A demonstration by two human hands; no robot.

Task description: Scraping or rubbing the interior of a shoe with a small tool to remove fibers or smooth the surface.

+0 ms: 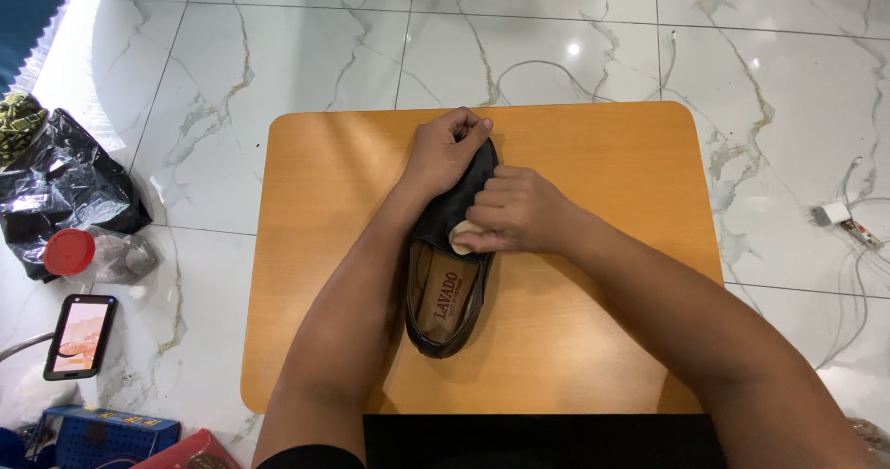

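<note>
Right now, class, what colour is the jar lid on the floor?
Red lid, clearest in the head view.

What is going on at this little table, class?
A person is working on a dark leather shoe that lies on an orange wooden table. The left hand grips the toe end. The right hand presses a small pale pad against the upper. A phone and a black bag lie on the marble floor.

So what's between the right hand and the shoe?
In the head view, a small pale pad sits pinched under the right hand, pressed on the dark shoe. The left hand grips the shoe's toe.
</note>
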